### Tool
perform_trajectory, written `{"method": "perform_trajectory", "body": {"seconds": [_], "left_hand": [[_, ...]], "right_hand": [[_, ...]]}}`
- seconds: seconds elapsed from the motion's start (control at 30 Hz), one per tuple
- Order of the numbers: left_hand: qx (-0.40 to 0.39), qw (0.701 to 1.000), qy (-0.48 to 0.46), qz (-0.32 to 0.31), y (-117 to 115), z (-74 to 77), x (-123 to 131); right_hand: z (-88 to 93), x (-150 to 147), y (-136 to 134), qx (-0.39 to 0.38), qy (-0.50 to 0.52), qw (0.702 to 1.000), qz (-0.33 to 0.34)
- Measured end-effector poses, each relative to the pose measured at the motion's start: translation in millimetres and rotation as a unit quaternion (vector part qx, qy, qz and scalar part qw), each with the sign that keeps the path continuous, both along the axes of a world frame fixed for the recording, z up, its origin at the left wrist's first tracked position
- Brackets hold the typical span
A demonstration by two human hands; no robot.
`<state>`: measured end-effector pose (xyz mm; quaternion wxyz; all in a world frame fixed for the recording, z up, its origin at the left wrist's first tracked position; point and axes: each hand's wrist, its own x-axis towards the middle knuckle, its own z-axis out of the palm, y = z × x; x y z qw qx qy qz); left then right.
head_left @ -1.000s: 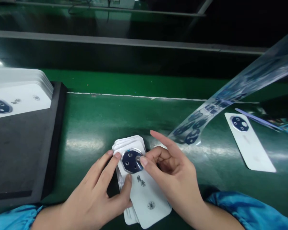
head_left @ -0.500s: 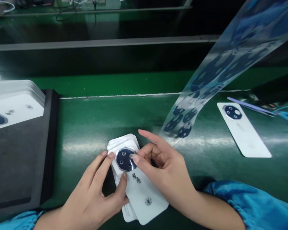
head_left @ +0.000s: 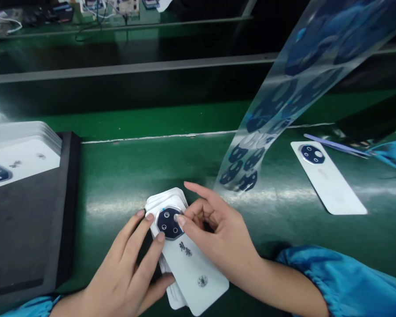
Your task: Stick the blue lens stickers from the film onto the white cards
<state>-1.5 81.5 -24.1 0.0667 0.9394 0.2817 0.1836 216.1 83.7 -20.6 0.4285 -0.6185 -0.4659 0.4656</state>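
Observation:
A white phone back cover (head_left: 193,268) lies tilted on top of a small stack of white covers (head_left: 177,296) at the front of the bench. Set in its upper end is a dark blue octagonal camera plate (head_left: 168,226) with several round lens openings. My left hand (head_left: 128,259) rests against the stack's left side, fingers spread, fingertips touching the cover beside the plate. At the plate's right edge, my right hand (head_left: 218,233) pinches thumb and fingers together, with the index finger raised. Whatever is between those fingertips is hidden.
A clear strip with dark blue camera-shaped stickers (head_left: 247,158) hangs down behind my right hand. To the right lie another white cover (head_left: 328,178) and purple tweezers (head_left: 336,145). A black tray (head_left: 66,211) at left carries stacked white covers (head_left: 26,149).
My left hand's finger near the plate has shifted up and left onto its lower-left edge. My right hand stays pinched at the plate. The whole view has shifted slightly.

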Motion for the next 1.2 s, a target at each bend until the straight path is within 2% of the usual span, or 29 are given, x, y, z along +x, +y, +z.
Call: {"method": "perform_trajectory", "body": {"seconds": [0.1,0.17,0.3,0.37,0.6,0.7,0.8,0.93,1.07,1.2], "left_hand": [[0.000,1.000,0.023,-0.005,1,-0.5,-1],[-0.001,1.000,0.031,-0.004,2,-1.1,-2],[-0.001,0.999,0.035,-0.001,1,-3.0,-2],[-0.001,0.999,0.035,0.002,0,-3.8,-2],[-0.017,0.999,0.035,-0.006,0,-3.4,-7],[-0.028,0.999,0.029,-0.012,0,-3.9,-7],[-0.026,0.999,0.023,0.013,-4,-5.9,-1],[-0.038,0.996,0.016,0.076,-10,-5.8,15],[-0.098,0.986,-0.006,0.134,-16,0.3,27],[-0.155,0.974,-0.038,0.160,-20,2.7,32]], "right_hand": [[-2.0,2,1,0.031,-0.030,0.999,0.021],[-3.3,6,4,0.086,-0.085,0.991,0.049],[-4.3,14,9,0.238,-0.254,0.932,0.098],[-3.9,17,10,0.256,-0.284,0.917,0.111],[-9.6,12,11,0.198,-0.338,0.905,0.169],[-13.3,12,13,0.189,-0.327,0.911,0.168],[-12.2,10,13,0.180,-0.305,0.923,0.151],[-4.8,9,11,0.123,-0.299,0.933,0.155],[-1.7,10,10,0.075,-0.197,0.968,0.137],[-2.7,13,11,0.087,-0.112,0.983,0.116]]}}
